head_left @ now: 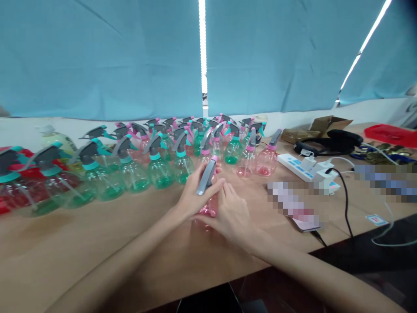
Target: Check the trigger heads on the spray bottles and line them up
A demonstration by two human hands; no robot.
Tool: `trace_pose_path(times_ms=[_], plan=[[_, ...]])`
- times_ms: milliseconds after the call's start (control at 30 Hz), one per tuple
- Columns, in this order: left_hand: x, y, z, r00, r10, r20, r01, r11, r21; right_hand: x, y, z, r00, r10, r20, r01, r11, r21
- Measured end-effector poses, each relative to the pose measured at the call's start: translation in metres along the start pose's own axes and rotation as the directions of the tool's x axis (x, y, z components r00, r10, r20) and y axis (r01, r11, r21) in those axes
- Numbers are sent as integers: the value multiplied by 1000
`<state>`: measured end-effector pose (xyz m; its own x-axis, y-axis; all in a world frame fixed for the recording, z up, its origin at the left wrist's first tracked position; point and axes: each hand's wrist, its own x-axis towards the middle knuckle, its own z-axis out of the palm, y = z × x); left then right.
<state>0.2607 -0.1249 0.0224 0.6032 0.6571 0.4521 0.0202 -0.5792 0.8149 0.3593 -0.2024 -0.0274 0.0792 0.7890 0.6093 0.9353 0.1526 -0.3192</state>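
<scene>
A clear pink spray bottle (208, 210) with a grey and pink trigger head (206, 176) stands on the table in front of me. My left hand (194, 191) is closed round its neck and trigger head. Lower down, my right hand (233, 211) wraps the bottle's body from the right. Both hands partly hide the bottle. Just behind them are more spray bottles: a green one (160, 173) with a turquoise collar to the left, and a pink one (266, 161) to the right.
Rows of green and pink spray bottles run along the back and left. A white power strip (296, 167) with plugged-in chargers lies on the right, near a phone (304, 224) and black headphones (325, 143). A cardboard box (330, 124) sits behind. The table's front edge crosses the lower right.
</scene>
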Motion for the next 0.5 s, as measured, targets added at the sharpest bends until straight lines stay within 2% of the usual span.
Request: trace_pose_path(times_ms=[133, 267, 367, 500], plan=[[-9, -7, -17, 996, -47, -74, 45, 999, -29, 5, -19, 8, 999, -36, 34, 34, 998, 50], [-13, -16, -38, 988, -50, -145, 53, 998, 15, 22, -24, -4, 971, -143, 190, 92, 963, 253], [-15, -20, -49, 987, -42, -153, 50, 998, 49, 34, -4, -10, 916, -222, 334, 68, 906, 418], [-16, -22, -52, 987, -52, -155, 64, 995, 75, 36, 41, 11, 921, -237, 308, 140, 941, 307]])
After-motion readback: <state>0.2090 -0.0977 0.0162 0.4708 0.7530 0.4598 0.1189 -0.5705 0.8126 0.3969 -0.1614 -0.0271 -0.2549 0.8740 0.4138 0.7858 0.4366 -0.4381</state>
